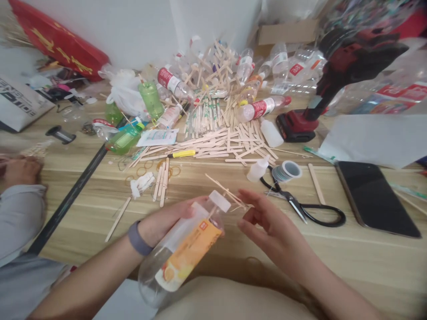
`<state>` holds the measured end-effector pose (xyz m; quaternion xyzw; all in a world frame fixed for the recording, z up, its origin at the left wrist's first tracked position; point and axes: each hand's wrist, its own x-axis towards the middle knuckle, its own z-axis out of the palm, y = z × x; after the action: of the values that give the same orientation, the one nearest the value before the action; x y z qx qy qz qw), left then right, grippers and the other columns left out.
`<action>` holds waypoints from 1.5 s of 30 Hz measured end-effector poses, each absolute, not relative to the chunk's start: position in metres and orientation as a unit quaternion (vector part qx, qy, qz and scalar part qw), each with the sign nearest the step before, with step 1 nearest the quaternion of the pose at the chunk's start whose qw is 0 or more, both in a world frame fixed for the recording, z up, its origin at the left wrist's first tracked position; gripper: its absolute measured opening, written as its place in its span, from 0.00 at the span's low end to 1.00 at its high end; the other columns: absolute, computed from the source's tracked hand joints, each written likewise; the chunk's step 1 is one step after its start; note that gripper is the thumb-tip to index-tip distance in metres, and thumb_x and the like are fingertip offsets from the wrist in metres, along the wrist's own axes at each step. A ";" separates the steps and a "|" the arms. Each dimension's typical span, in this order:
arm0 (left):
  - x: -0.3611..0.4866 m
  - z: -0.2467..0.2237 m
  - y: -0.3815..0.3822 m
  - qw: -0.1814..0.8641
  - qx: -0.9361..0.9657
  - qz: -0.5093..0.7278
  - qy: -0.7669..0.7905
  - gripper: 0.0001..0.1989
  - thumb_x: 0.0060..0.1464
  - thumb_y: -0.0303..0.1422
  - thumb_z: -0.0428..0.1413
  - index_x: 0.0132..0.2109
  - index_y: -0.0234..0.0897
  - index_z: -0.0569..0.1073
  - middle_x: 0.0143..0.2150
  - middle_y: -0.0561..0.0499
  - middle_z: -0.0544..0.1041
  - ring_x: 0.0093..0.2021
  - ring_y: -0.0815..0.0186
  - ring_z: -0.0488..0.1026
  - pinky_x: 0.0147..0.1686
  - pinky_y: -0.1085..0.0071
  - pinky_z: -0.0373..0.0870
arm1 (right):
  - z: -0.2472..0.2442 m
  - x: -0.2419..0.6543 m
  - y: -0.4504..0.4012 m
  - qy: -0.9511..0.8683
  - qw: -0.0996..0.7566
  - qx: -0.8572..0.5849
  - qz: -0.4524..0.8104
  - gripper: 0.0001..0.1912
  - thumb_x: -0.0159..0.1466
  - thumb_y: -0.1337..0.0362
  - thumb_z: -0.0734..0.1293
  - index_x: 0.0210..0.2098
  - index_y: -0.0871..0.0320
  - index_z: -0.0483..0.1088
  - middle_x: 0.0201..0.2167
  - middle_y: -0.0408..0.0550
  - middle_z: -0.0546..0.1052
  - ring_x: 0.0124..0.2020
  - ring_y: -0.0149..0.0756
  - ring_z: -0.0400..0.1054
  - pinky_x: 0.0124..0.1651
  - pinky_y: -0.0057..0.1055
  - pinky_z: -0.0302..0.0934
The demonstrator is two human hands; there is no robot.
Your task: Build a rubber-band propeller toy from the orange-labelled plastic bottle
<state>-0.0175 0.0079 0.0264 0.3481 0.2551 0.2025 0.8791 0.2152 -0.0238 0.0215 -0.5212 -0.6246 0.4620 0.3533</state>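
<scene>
My left hand [178, 218] wraps round the upper part of a clear plastic bottle [147, 275] with an orange fruit label. The bottle is tilted, its white cap [219, 201] pointing up and to the right. Thin wooden sticks [222, 186] are joined at the cap, one running down alongside the bottle's neck. Just right of the cap is my right hand [267, 222], its thumb and fingers apart and curved near the ends of the sticks. Whether a fingertip touches a stick is hard to make out.
Flat wooden sticks [230, 142] lie piled mid-table, with a yellow cutter [182, 154] at their front. Black-handled scissors [295, 206], a wire spool [287, 171], a small white bottle [258, 170] and a phone [376, 198] lie right. A cordless drill [333, 80] stands behind. Another person's hand [22, 171] rests left.
</scene>
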 end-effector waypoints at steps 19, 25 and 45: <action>-0.024 0.003 0.014 0.896 0.239 0.235 0.291 0.30 0.58 0.53 0.49 0.55 0.33 0.69 0.54 0.40 0.72 0.40 0.60 0.75 0.33 0.69 0.70 | 0.024 0.237 -0.011 -0.602 0.313 -0.593 0.433 0.18 0.63 0.48 0.64 0.37 0.57 0.74 0.18 0.40 0.64 0.20 0.31 0.58 0.22 0.27 0.54; -0.023 0.011 0.011 0.901 0.261 0.214 0.273 0.30 0.54 0.50 0.56 0.58 0.37 0.66 0.55 0.40 0.70 0.44 0.56 0.75 0.33 0.69 0.72 | 0.036 0.236 -0.004 -0.550 0.378 -0.639 0.383 0.16 0.64 0.50 0.64 0.34 0.56 0.72 0.14 0.37 0.61 0.16 0.29 0.52 0.19 0.28 0.44; -0.026 0.014 -0.005 0.865 0.331 0.212 0.311 0.27 0.51 0.41 0.59 0.57 0.35 0.67 0.48 0.43 0.74 0.42 0.60 0.73 0.44 0.64 0.66 | 0.058 0.236 -0.026 -0.575 0.465 -0.603 0.299 0.10 0.64 0.57 0.65 0.33 0.54 0.75 0.15 0.38 0.66 0.16 0.29 0.59 0.18 0.27 0.52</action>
<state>-0.0263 -0.0050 0.0139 0.3305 0.3112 0.2117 0.8655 0.2361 -0.0260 0.0580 -0.6034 -0.5747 0.2994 0.4648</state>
